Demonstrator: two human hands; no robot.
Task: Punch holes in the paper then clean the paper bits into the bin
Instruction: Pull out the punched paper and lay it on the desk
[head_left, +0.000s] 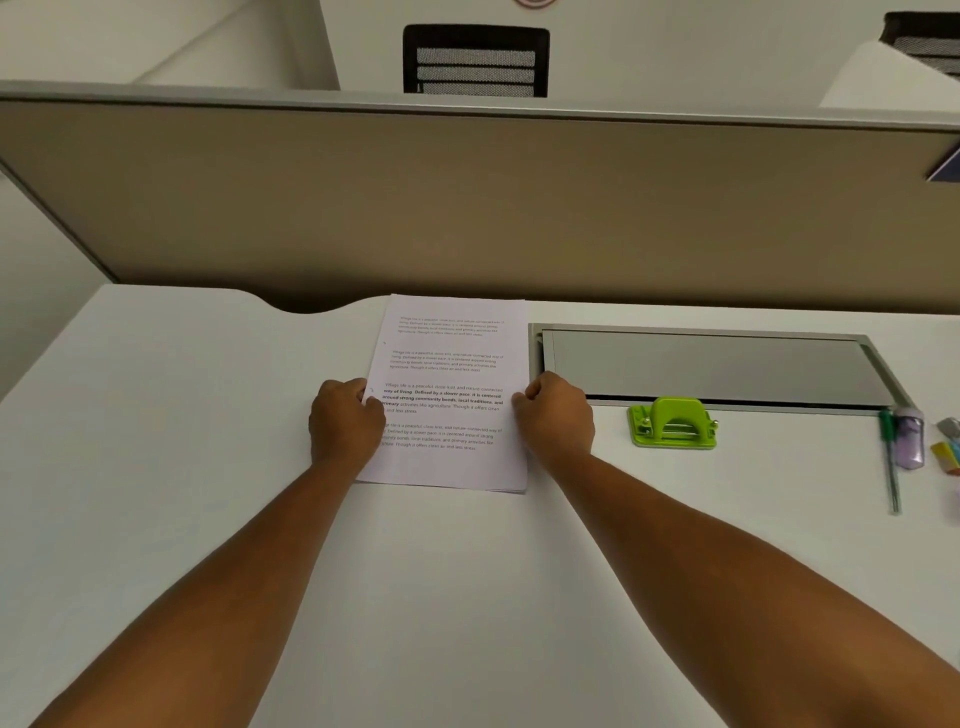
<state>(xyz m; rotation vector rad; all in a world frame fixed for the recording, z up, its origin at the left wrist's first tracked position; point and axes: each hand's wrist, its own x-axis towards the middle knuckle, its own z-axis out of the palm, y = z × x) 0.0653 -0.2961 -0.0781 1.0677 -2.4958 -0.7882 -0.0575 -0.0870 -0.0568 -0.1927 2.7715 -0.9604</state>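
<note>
A thin stack of printed paper (449, 364) lies flat on the white desk (208, 415), in the middle. My left hand (345, 423) grips the stack's left edge with curled fingers. My right hand (556, 415) grips its right edge the same way. A green hole punch (674, 422) stands on the desk to the right of my right hand, apart from the paper. No bin shows in this view.
A grey cable-tray lid (717, 364) is set into the desk behind the punch. Pens and small stationery (906, 441) lie at the right edge. A beige partition (467, 208) walls the desk's far side, with a black chair (475, 60) beyond.
</note>
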